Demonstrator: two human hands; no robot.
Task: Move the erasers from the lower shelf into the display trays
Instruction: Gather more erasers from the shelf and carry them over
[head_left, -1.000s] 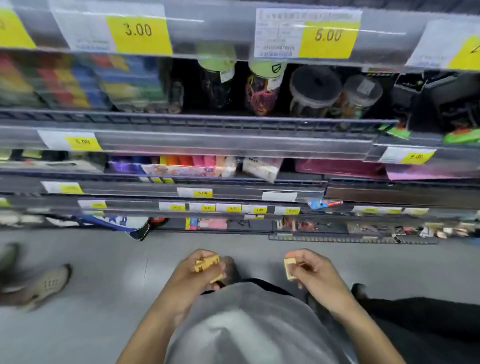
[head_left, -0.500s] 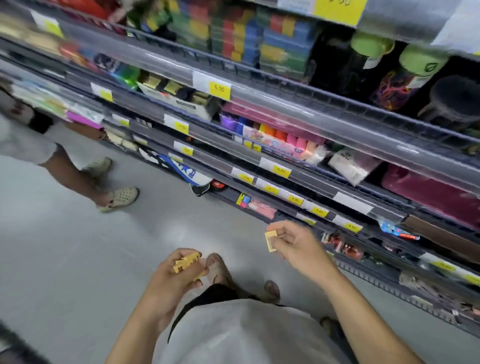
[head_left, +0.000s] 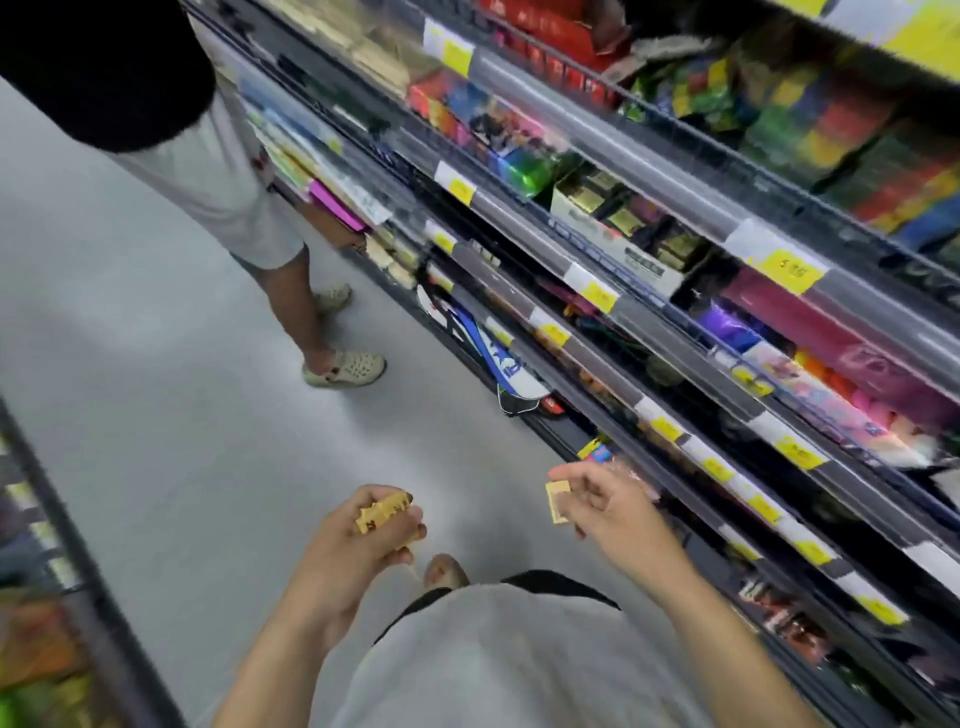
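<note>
Left hand (head_left: 358, 540) curled around a small stack of yellow erasers (head_left: 383, 512), held over the grey floor (head_left: 171, 431). Right hand (head_left: 608, 512) pinching 1 yellow eraser (head_left: 558, 501) at fingertips, near the lower shelf (head_left: 691, 525) edge. Second person's sandalled foot (head_left: 345, 368) further down the aisle.

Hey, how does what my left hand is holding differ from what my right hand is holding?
The left hand grips a small bunch of yellow erasers in curled fingers, lying roughly flat. The right hand pinches a single yellow eraser at its fingertips, standing on edge. Both are yellow erasers, held over the floor beside the shelves.
</note>
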